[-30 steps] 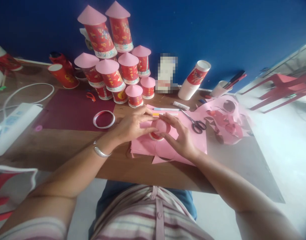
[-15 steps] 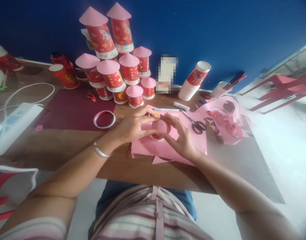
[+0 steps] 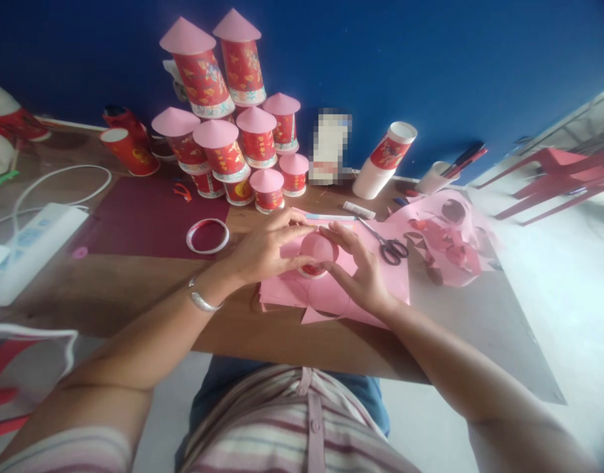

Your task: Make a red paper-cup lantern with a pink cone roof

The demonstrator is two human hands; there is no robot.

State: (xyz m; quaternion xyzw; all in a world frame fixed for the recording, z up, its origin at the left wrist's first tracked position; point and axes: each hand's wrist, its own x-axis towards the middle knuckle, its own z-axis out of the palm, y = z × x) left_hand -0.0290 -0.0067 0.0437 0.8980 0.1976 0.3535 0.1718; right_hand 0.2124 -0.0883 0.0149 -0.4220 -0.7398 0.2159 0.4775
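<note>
A pink paper cone [image 3: 316, 247] rests on a small red paper cup piece [image 3: 312, 270] above pink paper sheets. My left hand [image 3: 268, 248] curves around its left side, thumb at the near edge and fingers at the far edge. From the right, my right hand [image 3: 359, 272] grips the same cone in a similar curl. Scissors [image 3: 393, 251] with dark handles lie just right of the hands on the pink paper [image 3: 380, 295]. A glue stick [image 3: 359, 209] and a pale pen-like stick [image 3: 330, 217] are beyond the fingers.
Stacked red paper-cup lanterns [image 3: 215, 148] with pink cone tops stand at the back left. A tape roll [image 3: 208, 236] lies on a maroon sheet [image 3: 134, 217]. White and red cups [image 3: 378, 174], a pen cup [image 3: 432, 177] and pink scraps [image 3: 459, 256] are to the right; a power strip [image 3: 40, 253] is left.
Both hands stay around the pink cone with almost the same grip. The whole view has shifted very slightly.
</note>
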